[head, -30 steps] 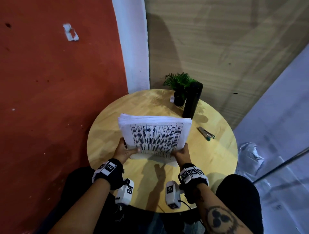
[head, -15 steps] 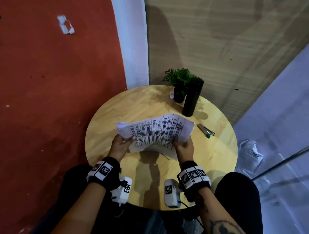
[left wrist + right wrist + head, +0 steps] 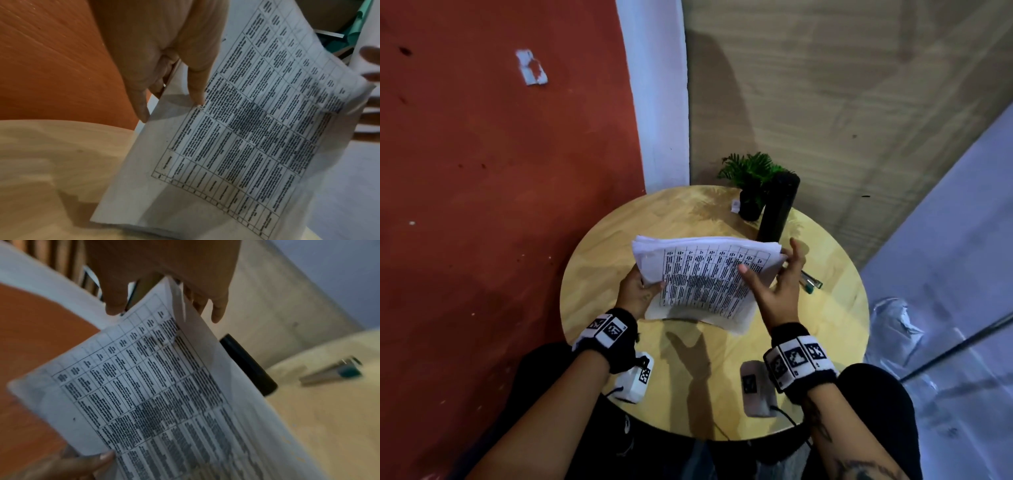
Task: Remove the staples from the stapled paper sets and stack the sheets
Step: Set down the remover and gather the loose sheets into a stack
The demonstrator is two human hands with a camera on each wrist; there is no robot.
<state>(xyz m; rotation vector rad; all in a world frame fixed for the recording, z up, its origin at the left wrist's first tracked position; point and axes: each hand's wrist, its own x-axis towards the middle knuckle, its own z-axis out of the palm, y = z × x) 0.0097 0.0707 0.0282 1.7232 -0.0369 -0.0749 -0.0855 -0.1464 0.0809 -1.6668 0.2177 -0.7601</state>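
Note:
A stack of white sheets printed with a dense table is held tilted above the round wooden table. My left hand pinches its left edge, thumb on top and fingers underneath, as the left wrist view shows. My right hand is at the stack's right edge with straight, spread fingers, the thumb over the top sheet and the other fingers behind. In the right wrist view the stack runs between thumb and fingers of that hand. No staple shows.
A small metal tool with a green end lies on the table just right of my right hand. A tall black cylinder and a small potted plant stand at the table's far edge. Walls close in behind.
The stack has tipped from upright to a flatter tilt. My right hand left the bottom corner, moved up the right edge and spread its fingers. The left hand keeps its hold.

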